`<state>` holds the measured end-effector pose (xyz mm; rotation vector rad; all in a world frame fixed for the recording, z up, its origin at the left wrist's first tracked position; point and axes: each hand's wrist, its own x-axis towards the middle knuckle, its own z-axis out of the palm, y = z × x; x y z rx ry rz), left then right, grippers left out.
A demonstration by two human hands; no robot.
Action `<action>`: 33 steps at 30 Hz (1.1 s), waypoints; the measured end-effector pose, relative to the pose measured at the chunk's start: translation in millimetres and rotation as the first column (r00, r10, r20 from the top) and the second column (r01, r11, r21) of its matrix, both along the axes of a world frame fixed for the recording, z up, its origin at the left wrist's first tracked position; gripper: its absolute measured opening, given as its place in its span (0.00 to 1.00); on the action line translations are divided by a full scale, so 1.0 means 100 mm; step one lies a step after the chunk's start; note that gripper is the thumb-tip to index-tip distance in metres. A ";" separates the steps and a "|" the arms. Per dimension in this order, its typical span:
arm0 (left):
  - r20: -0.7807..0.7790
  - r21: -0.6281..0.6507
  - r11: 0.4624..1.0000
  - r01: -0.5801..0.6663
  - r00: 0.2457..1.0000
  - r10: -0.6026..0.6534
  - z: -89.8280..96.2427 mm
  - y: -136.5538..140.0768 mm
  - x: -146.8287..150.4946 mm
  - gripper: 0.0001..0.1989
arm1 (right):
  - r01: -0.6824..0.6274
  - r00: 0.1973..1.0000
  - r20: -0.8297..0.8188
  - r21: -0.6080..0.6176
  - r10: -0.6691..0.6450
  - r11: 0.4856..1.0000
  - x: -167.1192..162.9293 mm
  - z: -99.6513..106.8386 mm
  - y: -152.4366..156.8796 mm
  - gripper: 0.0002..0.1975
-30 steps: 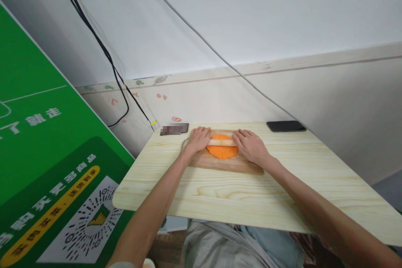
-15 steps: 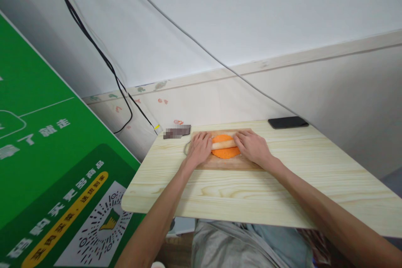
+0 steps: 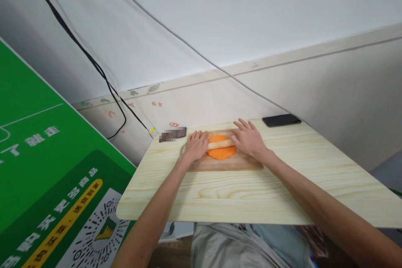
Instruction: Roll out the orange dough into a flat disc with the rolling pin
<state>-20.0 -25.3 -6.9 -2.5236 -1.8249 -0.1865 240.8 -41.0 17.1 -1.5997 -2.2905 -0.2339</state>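
A wooden rolling pin [image 3: 220, 144] lies across a flat, rounded sheet of orange dough [image 3: 222, 153]. Under the dough is a wooden board [image 3: 226, 166]. My left hand [image 3: 196, 145] rests over the pin's left end, palm down, with its fingers stretched forward past it. At the other end, my right hand [image 3: 248, 137] has its palm on the pin and its fingers lifted and spread. Both ends of the pin are hidden beneath my hands.
The light wood-grain table [image 3: 207, 197] stands against a wall. A black phone [image 3: 282, 120] lies at the back right, and a dark, partly blurred object [image 3: 172, 134] at the back left. A green printed panel [image 3: 37, 176] stands left of the table. Cables [image 3: 94, 65] hang along the wall.
The fingers of my right hand have lifted and spread, and those of my left have straightened. The pin stays across the dough. The whole view has shifted slightly.
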 end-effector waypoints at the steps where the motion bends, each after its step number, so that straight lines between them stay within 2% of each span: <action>1: 0.011 -0.029 0.999 -0.024 1.000 0.025 0.03 0.04 0.01 0.29 | -0.008 1.000 0.021 0.002 0.008 1.000 0.01 0.00 0.05 0.23; 4: 0.034 -0.107 0.990 -0.091 0.995 0.095 0.09 0.14 0.05 0.31 | -0.007 0.999 0.051 -0.058 0.010 0.998 0.04 -0.03 0.19 0.25; 7: 0.032 -0.146 0.985 -0.092 0.995 0.098 0.13 0.24 0.07 0.32 | 0.014 0.999 0.050 -0.125 -0.008 0.992 0.04 -0.06 0.33 0.26; 15: 0.038 -0.127 0.981 -0.145 0.988 0.151 0.20 0.29 0.08 0.33 | 0.015 1.000 -0.002 -0.263 -0.016 0.965 0.05 -0.08 0.50 0.29; 26: 0.109 -0.062 0.987 -0.147 0.982 0.154 0.13 0.26 0.08 0.31 | 0.030 0.999 0.033 -0.037 -0.028 0.999 0.01 -0.11 0.02 0.29; 33: 0.132 -0.047 0.987 -0.157 0.978 0.162 0.12 0.25 0.09 0.30 | 0.066 0.997 0.051 -0.026 -0.064 0.997 -0.05 -0.10 -0.19 0.30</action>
